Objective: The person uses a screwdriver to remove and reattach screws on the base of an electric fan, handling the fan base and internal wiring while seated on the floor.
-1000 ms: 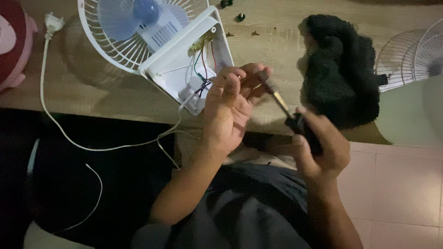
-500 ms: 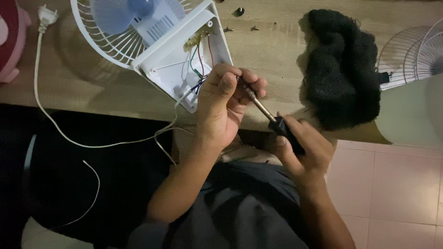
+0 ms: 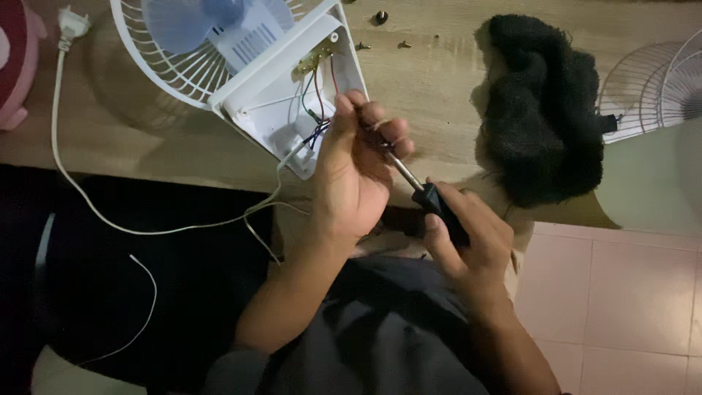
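Left hand (image 3: 358,172) is curled over the tip of a screwdriver (image 3: 420,192), fingers pinching w/ the thumb around the metal shaft end; the tip itself is hidden behind those fingers, so whether a screw sits there can't be told. Right hand (image 3: 468,238) is closed around the black handle, at the near edge of the wooden table (image 3: 431,80). A small white fan (image 3: 241,66) lies tilted toward the table's far left, its top cut off by the frame edge; its open base shows coloured wires (image 3: 318,110) (red, green, blue, as far as the dim light allows), just beside the left fingers. A white cord (image 3: 88,201) runs from the plug (image 3: 71,25) at the far-left corner down over the near edge. Black cloth (image 3: 545,110) is bunched on the right side; a wire fan guard (image 3: 647,91) is partly cut off at the right edge. Small screws (image 3: 380,16) lie near the far edge, too small to make out well.
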